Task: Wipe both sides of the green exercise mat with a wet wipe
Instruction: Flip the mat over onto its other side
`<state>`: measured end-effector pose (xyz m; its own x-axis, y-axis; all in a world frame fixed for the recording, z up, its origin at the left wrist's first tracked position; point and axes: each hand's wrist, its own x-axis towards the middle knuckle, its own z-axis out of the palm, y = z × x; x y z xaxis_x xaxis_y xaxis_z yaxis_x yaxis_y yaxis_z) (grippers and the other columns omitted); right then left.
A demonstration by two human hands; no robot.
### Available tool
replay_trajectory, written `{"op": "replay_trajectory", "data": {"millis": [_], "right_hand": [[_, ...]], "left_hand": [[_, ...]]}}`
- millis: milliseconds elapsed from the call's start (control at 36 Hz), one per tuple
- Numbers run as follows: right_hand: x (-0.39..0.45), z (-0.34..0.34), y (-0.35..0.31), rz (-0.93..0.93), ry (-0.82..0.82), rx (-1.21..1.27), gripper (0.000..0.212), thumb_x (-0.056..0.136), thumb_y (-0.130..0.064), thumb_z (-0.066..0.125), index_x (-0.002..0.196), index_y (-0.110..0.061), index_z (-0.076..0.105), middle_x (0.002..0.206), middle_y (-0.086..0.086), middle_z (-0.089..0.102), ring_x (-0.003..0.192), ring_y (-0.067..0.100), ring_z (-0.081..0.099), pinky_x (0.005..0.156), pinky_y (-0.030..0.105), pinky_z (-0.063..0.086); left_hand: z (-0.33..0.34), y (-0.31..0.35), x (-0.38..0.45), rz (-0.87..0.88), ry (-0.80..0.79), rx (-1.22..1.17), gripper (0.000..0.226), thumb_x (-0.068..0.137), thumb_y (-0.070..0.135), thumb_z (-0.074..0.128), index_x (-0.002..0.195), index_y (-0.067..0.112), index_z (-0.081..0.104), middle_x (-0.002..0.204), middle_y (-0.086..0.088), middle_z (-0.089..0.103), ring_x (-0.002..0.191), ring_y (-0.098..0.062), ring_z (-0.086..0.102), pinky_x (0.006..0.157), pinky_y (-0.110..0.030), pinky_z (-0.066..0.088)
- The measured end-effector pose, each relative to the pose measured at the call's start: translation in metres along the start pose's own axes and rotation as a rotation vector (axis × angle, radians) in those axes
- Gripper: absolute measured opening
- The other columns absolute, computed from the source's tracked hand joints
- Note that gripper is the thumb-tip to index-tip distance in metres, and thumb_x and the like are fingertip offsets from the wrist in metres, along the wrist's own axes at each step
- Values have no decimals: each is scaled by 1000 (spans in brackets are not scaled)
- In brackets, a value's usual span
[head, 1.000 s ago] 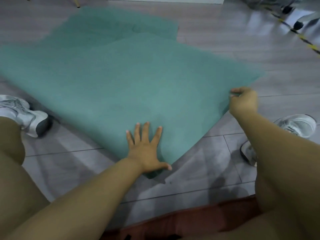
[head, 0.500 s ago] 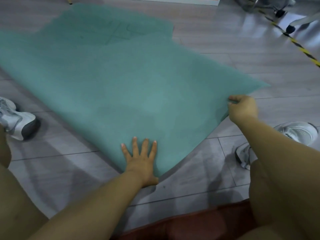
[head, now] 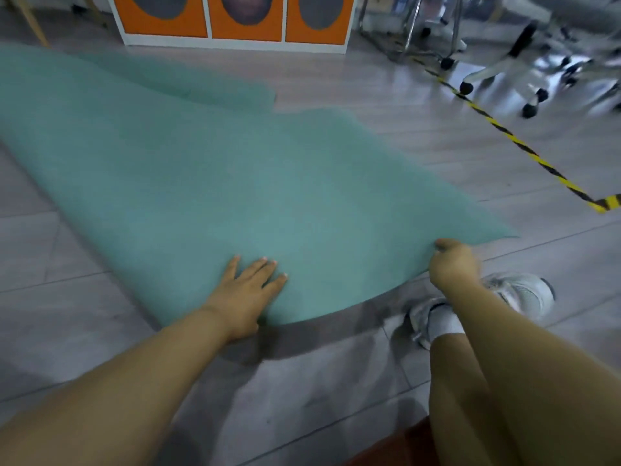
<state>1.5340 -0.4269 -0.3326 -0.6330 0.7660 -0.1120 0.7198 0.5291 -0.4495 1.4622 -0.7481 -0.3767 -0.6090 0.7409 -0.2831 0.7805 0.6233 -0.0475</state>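
1. Both hands are placed at the near end of the green exercise mat (head: 235, 183). The left hand (head: 247, 290) is laid flat on the near corner, fingers straight and slightly spread. The right hand (head: 453, 264) is curled round the near edge toward the right corner, which is pinched and held a little off the floor (head: 336, 381); a dark shadow is cast beneath it.
2. No wet wipe is seen in either hand or anywhere in view, so the step in hand is judged to be repositioning or turning the mat, not wiping.
3. A white sneaker (head: 517, 294) is seen just beside the lifted edge, below the right hand.
4. Several risks are judged likely. The thin edge could slip from the pinch. The flexible sheet could crease or fold onto itself if only one corner is pulled. The pinned corner could drag on the smooth floor.
5. The mat appears thin, soft and matte, with a fine, even texture; its far part is blurred and seems to overlap another layer.
6. The floor is grey, glossy planking, crossed farther off by yellow-black tape (head: 524, 149); an orange-fronted cabinet (head: 235, 25) and wheeled chair bases (head: 524, 79) are seen beyond.
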Motion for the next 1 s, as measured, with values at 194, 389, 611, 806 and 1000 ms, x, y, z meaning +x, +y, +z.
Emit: {"op": "replay_trajectory", "data": {"millis": [194,389,611,806,1000], "right_hand": [[-28,42,-5,-309,-445,-539,54,92,-24,52,143,-23,35,140,14,39,122,32,47,101,37,41],[-61,91,-41,-677,-521,-674,75,86,-41,60,145,-33,14,127,9,40,113,34,50,87,41,46],[-93,157,-76,-837,-531,-728,72,93,-33,49,148,-33,3,133,13,36,116,36,46,85,42,45],[-82,148,-84,-897,-442,-762,63,96,-15,37,150,-28,7,130,11,38,109,34,48,83,41,46],[-58,107,-101,-734,-224,-686,60,95,-15,40,149,-31,17,120,10,43,99,35,52,70,38,42]], "left_hand": [[31,-18,11,133,360,-14,33,51,32,54,75,20,73,76,-1,64,66,-24,65,76,-28,42],[47,-31,2,263,409,-79,32,70,20,39,94,23,60,89,-1,70,83,-17,70,74,-42,56],[84,-64,-39,13,519,-76,54,66,11,49,119,18,47,117,-19,52,106,-36,48,94,-45,46],[108,-91,-82,-190,519,-2,72,66,3,34,134,26,41,133,-16,38,117,-42,40,98,-56,41],[84,-112,-69,-344,697,-64,83,59,-12,48,132,25,42,132,-20,35,116,-43,34,94,-57,41]]}}
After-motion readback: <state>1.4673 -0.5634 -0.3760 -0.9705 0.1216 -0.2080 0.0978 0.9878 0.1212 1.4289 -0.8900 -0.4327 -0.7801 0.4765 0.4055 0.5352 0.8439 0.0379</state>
